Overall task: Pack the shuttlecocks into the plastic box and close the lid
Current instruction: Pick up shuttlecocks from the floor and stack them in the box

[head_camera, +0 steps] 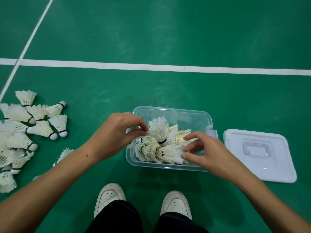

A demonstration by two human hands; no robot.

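A clear plastic box stands on the green floor in front of me, holding several white shuttlecocks in a loose heap. My left hand is at the box's left wall, fingertips pinched on the feathers of a shuttlecock lying at that edge. My right hand hovers over the box's right side with fingers spread, touching the heap and holding nothing. The white lid with its handle lies flat on the floor to the right of the box, off it.
A pile of loose shuttlecocks covers the floor at the far left; a few more peek out from under my left forearm. My two white shoes stand just below the box. White court lines run beyond it.
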